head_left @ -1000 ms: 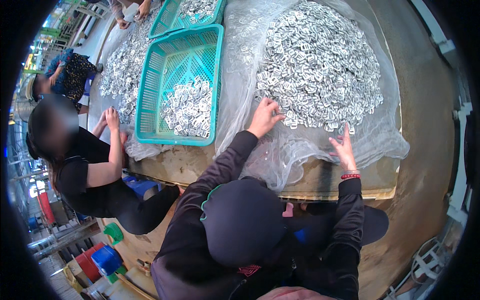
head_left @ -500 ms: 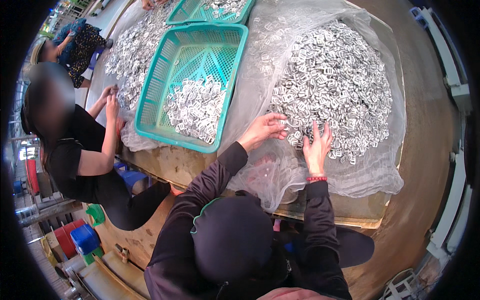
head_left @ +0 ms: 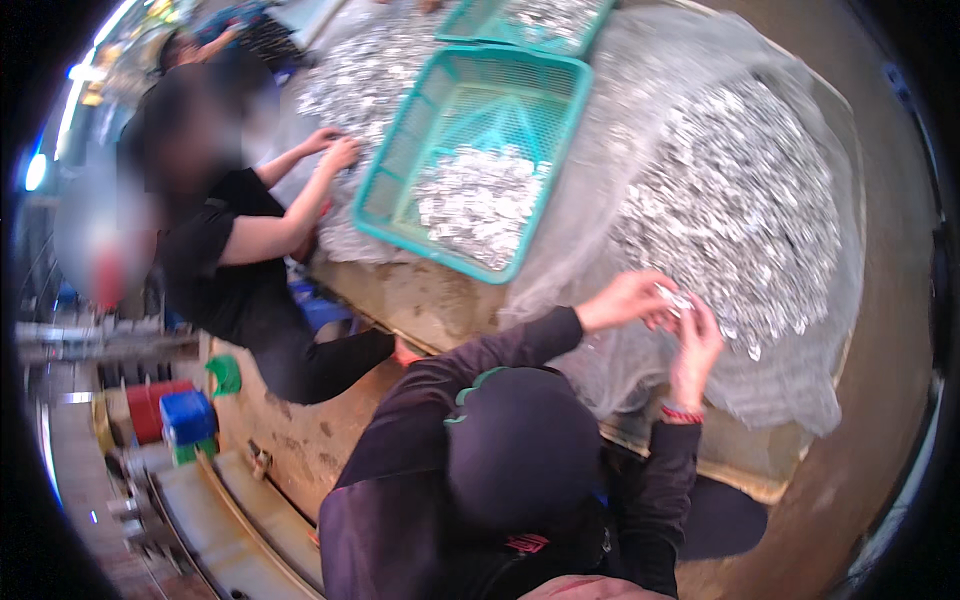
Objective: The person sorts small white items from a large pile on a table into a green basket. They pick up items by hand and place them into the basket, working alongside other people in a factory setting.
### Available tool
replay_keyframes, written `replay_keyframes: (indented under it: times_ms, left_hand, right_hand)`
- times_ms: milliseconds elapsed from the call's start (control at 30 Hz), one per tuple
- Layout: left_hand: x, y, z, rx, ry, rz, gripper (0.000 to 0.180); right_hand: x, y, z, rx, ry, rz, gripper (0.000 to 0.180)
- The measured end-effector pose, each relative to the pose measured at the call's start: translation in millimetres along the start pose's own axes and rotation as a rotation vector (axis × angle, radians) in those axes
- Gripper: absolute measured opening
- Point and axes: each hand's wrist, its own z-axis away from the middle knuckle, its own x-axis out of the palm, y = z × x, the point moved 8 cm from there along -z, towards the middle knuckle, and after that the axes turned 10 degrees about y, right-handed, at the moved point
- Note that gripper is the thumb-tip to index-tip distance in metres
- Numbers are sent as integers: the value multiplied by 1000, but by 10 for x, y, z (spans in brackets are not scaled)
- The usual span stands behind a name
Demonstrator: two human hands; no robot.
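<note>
The left hand [head_left: 630, 299] and right hand [head_left: 697, 348] together pinch at least 1 blurred silvery buckle [head_left: 677, 301], just beside the buckle pile's [head_left: 740, 210] near-left edge, right of the teal basket [head_left: 400, 160].

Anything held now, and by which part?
At least one small silvery metal piece, between the fingertips of the left hand and right hand; blur hides which part.
</note>
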Motion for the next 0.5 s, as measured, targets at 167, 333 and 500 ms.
replay_keyframes:
  times_ms: [167,333,500]
  left_hand:
    - [300,293,222,660,18,-948,20]
    - [321,233,264,635,-22,-1029,16]
    - [189,338,263,642,100,-794,19]
  right_hand:
    - [-209,103,2,146,-79,-61,28]
    - [-206,233,43,259,-202,-110,29]
    - [-177,345,40,400,-218,-303,34]
